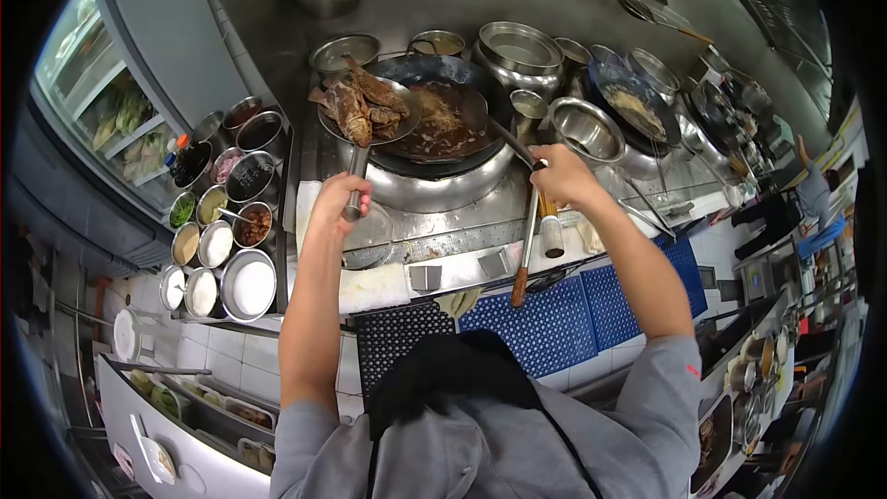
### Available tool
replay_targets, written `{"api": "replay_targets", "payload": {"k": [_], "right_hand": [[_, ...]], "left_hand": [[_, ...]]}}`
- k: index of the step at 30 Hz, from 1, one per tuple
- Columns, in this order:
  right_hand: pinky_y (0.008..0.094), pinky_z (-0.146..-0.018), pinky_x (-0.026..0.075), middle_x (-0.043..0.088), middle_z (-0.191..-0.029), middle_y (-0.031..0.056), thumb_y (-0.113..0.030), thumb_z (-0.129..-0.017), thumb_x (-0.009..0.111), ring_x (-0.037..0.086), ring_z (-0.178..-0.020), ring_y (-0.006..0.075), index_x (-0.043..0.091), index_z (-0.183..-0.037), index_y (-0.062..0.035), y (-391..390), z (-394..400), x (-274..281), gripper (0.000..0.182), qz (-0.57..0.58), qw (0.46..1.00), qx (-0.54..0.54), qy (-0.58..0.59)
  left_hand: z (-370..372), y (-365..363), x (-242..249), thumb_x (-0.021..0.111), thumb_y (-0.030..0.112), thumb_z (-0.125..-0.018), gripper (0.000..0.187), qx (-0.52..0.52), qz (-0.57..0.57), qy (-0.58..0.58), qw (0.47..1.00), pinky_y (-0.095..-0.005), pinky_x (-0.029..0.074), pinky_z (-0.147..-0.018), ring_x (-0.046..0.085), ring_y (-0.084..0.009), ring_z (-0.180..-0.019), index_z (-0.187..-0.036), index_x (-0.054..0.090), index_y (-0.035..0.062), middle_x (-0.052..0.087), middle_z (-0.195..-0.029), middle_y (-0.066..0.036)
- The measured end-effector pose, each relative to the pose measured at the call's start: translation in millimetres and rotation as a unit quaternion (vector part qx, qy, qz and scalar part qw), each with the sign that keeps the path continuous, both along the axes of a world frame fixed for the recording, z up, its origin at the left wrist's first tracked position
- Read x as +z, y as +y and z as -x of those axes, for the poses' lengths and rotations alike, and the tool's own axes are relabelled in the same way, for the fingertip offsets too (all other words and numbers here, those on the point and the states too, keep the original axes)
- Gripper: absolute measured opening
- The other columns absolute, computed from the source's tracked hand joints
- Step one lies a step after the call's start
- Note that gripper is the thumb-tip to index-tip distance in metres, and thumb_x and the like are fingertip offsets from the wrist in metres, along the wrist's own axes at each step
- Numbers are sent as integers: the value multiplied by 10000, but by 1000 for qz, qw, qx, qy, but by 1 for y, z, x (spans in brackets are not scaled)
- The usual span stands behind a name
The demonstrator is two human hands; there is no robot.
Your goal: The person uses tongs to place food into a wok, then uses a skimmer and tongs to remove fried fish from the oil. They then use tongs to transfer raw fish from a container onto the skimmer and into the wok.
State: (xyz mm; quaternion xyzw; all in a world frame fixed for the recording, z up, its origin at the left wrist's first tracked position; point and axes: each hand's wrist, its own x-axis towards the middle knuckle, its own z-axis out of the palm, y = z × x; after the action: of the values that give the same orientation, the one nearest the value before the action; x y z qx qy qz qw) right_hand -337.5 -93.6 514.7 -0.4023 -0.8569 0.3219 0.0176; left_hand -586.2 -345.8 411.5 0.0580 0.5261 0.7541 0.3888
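My left hand (pixel 341 200) is closed around the metal handle of a wide, shallow skimmer (pixel 407 127). Browned whole fish (pixel 356 111) is heaped on it, over the left side of a large wok (pixel 388 67). Dark brown sauce (pixel 442 134) with pale shreds lies in the wok. On the right, my right hand (pixel 562 176) grips a ladle (pixel 504 137), whose dark shaft reaches toward the wok's right side. Just below that hand are a wooden-handled tool (pixel 551 229) and a long tool with a brown tip (pixel 520 286).
Seasoning containers (pixel 215 245) crowd the left side. Metal pots (pixel 520 48) line the back of the stove. A second wok (pixel 628 97) and a steel bowl (pixel 587 129) stand to the right. Another person (pixel 813 194) is at the far right. Blue mats (pixel 545 323) cover the floor.
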Motion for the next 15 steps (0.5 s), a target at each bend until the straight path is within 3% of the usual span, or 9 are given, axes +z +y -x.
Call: {"api": "replay_targets", "payload": {"k": [3, 5, 6, 7, 10, 12, 15], "right_hand": [[281, -370, 380, 630, -704, 113, -34, -811, 614, 517, -459, 116, 553, -1268, -19, 22, 7, -3, 462, 168, 984, -31, 44], [276, -360, 373, 603, -655, 102, -13, -843, 567, 517, -460, 128, 561, -922, -12, 25, 10, 3, 79, 234, 966, -67, 93], [274, -355, 370, 589, -630, 96, -2, -860, 544, 517, -461, 134, 566, -749, -9, 27, 12, 8, 113, 264, 954, -84, 116], [268, -346, 376, 604, -651, 107, -7, -872, 549, 500, -440, 130, 568, -865, -23, 35, 16, 1, 26, 299, 940, -107, 123], [222, -352, 391, 645, -744, 134, -4, -862, 591, 532, -476, 109, 481, -1202, -28, 76, 27, -52, 358, 405, 894, -83, 174], [214, -350, 400, 645, -763, 128, -18, -873, 593, 525, -463, 111, 482, -1221, -32, 92, 39, -88, 365, 469, 855, -74, 208], [215, -346, 368, 641, -755, 111, -31, -876, 600, 517, -465, 108, 476, -1253, -31, 90, 58, -131, 397, 474, 841, -57, 253]], "left_hand": [[6, -6, 0, 606, -39, -775, 187, -11, 9, -1, 1000, -274, 449, -381, 550, -158, -491, -896, 468, -3, 556, -676, -93], [6, -10, 0, 605, -37, -775, 183, -17, 6, -3, 1000, -271, 451, -382, 549, -156, -489, -891, 468, -1, 557, -678, -94], [6, -12, 2, 605, -36, -776, 183, -16, 1, -6, 1000, -271, 452, -381, 548, -155, -487, -892, 468, 0, 558, -677, -95], [6, -14, 5, 605, -36, -776, 184, -14, -5, -8, 1000, -270, 452, -381, 547, -154, -485, -893, 467, 0, 558, -677, -95], [7, -22, 12, 601, -38, -777, 182, -21, 8, -8, 1000, -270, 447, -376, 543, -153, -479, -893, 469, 9, 557, -675, -97], [9, -27, 12, 596, -45, -776, 231, -21, 12, -22, 999, -273, 444, -372, 541, -155, -476, -949, 450, 2, 558, -679, -101], [12, -29, 11, 588, -56, -774, 331, 3, 18, -14, 1000, -279, 442, -368, 542, -160, -475, -1041, 398, -11, 560, -689, -109]]}}
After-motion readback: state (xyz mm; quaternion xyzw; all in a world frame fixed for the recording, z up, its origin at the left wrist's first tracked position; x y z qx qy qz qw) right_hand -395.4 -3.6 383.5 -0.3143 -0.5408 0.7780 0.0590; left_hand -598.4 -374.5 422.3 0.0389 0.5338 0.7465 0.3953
